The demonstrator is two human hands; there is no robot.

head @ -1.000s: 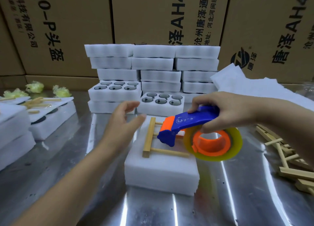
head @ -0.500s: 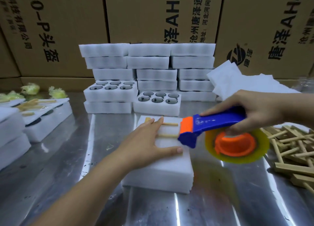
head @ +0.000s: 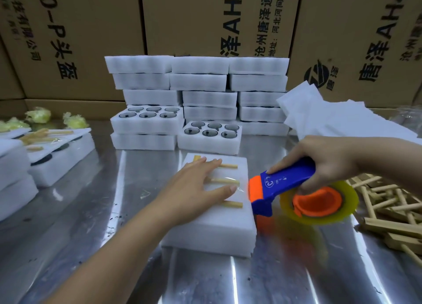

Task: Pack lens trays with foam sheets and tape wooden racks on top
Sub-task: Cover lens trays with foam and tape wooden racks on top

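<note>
A closed white foam lens tray (head: 212,235) lies in the middle of the shiny steel worktop (head: 127,212), its top smooth and its front wall showing stacked layers. On it rests a pale wooden rack (head: 222,180) with three thin rungs showing. The left hand (head: 196,189) lies flat on the rack, its fingers straight and slightly spread. The right hand (head: 324,164) has its fingers curled round the handle of a blue and orange tape dispenser (head: 285,185), forefinger stretched along the top. The dispenser's orange head sits at the tray's right edge. A glossy strip of clear tape (head: 241,188) runs from it across the rungs. Behind stand stacks of white foam trays (head: 198,82), and loose wooden racks (head: 388,212) lie at the right.
</note>
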